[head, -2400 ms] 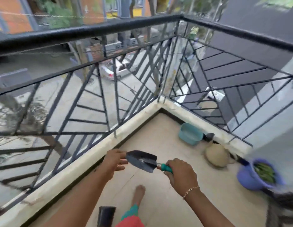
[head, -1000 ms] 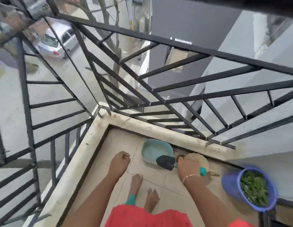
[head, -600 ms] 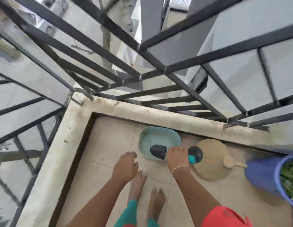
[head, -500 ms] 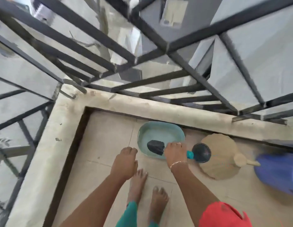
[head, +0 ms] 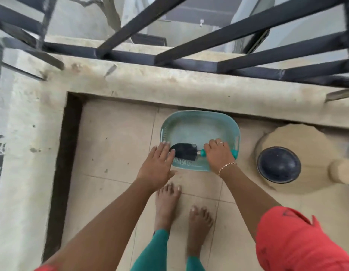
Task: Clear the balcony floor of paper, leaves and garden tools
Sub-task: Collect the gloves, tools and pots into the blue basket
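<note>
A teal plastic basket (head: 199, 122) stands on the tiled balcony floor against the low concrete kerb. My right hand (head: 218, 155) grips the teal handle of a garden trowel (head: 184, 151), whose black blade lies low inside the basket near its front wall. My left hand (head: 158, 165) is spread with straight fingers, its fingertips at the basket's front left rim beside the blade tip. No paper or loose leaves show on the floor.
A woven straw fan (head: 298, 145) lies to the right with a dark round bowl (head: 279, 164) on it. The black metal railing (head: 189, 61) runs above the kerb (head: 169, 87). My bare feet (head: 181, 208) stand just behind the basket.
I have bent down over the corner. My right hand has lowered the trowel into the basket, and my left hand has reached forward to the basket's rim.
</note>
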Available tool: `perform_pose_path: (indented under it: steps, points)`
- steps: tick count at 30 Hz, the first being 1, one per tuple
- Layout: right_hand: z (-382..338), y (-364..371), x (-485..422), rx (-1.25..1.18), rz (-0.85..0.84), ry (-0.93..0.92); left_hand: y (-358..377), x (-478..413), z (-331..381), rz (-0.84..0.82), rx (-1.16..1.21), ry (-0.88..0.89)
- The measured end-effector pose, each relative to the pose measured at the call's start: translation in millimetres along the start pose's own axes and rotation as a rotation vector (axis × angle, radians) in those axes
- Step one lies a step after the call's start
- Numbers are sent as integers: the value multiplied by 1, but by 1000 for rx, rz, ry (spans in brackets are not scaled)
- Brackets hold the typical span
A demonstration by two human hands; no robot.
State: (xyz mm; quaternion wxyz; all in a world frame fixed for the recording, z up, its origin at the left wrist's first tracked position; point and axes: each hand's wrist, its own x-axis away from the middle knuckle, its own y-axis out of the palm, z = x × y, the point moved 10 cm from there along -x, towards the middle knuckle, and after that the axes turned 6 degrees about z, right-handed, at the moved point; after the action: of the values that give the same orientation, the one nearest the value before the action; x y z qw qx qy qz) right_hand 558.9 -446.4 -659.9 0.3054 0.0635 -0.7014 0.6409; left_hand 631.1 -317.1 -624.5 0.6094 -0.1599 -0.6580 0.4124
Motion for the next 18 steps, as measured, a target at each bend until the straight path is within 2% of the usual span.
perform_pose_path:
  steps: [8, 10, 14, 16, 18]
  points:
    - [8, -17, 2, 7, 1, 41, -4, 9, -3, -34, 4, -16]
    - [10, -46, 19, 73, 73, 62, -20, 26, 0, -34, 26, -39]
    - [-13, -102, 74, -25, -37, -8, -70, 78, 9, -28, 91, -71]
    - [-21, -145, 102, -21, 28, -1, -95, 105, 11, -26, 127, -105]
    - [-27, -182, 138, -51, 16, -25, -131, 141, 15, -6, 144, -118]
